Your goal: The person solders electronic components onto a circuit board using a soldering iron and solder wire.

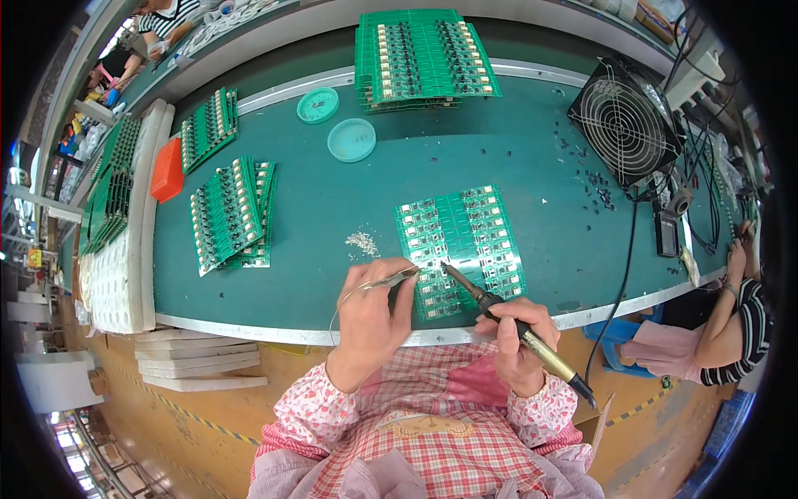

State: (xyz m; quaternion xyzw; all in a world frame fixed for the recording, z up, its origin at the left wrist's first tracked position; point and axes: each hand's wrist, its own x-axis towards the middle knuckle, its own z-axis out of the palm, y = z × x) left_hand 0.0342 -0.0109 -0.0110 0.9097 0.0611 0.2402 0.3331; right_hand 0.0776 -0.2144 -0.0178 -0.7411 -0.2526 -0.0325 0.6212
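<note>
A green circuit board [460,208] lies flat near the table's front edge, with rows of small white and black parts. My right hand [524,341] is closed around a soldering iron [544,353], whose tip points down at the middle of the board. In my left hand [374,303] a slim pair of metal tweezers [395,279] is pinched, its points close to the iron's tip at the board's left half. A thin wire curves back from that hand. Whether the tips touch the board I cannot tell. A small heap of tiny pale parts [362,243] lies left of the board.
Stacked boards [432,66] stand at the back, and more boards [229,212] lie at left near a red box [168,170]. Two round green dishes [352,140] sit mid-table. A black fan [625,125], scattered black parts [597,191] and the iron's cord occupy the right. Other people sit nearby.
</note>
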